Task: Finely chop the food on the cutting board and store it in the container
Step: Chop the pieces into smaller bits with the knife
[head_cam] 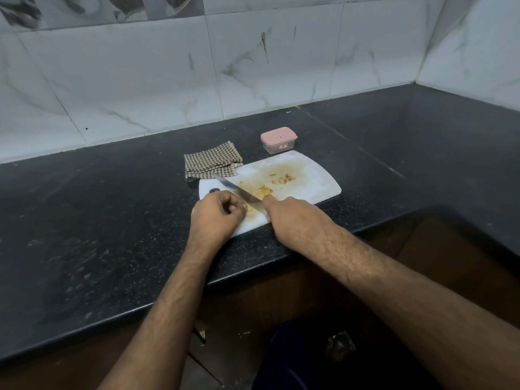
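A white cutting board [315, 181] lies on the black counter, stained yellow in the middle. Small yellowish food pieces [284, 179] lie scattered on it, and a larger piece [265, 190] sits beside the blade. My right hand [292, 218] grips the handle of a knife [235, 188], whose blade slants up and to the left across the board. At the board's near-left corner, my left hand [216, 218] has its fingers curled and pinches a small yellow food piece [249, 207] right next to the blade. Behind the board stands a small clear container [278, 142] with its pink lid on.
A folded checked cloth [211, 164] lies at the board's back left corner, touching it. The black counter [98, 206] runs left and right, with tiled walls behind and on the right. The counter's front edge crosses just below the board.
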Demonstrator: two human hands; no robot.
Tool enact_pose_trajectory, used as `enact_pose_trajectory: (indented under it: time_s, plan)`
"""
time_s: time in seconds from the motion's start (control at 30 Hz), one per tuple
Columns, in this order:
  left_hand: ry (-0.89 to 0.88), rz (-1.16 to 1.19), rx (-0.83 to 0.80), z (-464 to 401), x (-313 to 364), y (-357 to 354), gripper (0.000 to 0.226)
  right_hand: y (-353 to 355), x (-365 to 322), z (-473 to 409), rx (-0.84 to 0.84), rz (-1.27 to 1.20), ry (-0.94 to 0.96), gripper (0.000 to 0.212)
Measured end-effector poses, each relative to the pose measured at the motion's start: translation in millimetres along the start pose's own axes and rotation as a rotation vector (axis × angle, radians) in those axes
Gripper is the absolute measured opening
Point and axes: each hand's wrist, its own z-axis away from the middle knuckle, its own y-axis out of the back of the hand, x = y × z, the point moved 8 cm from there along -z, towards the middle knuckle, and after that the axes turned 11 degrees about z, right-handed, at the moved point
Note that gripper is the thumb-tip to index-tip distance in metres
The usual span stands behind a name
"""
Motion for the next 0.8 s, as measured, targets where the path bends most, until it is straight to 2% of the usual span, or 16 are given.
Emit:
enact_pose_trajectory:
  time_s: [0.33,0.57,0.8]
  plan:
    - [0.015,0.001,-0.010,-1,-2,-1,0.017,2,-2,-7,-0.019,0.077,0.024,0.024]
    - [0.007,-0.009,-0.009,-1,-3,0,0.019,5,-10,-10,-0.106,0.075,0.005,0.035]
    - [0.017,-0.018,0.012,3,-2,2,0.016,4,-10,-6,-0.055,0.036,-0.022,0.034]
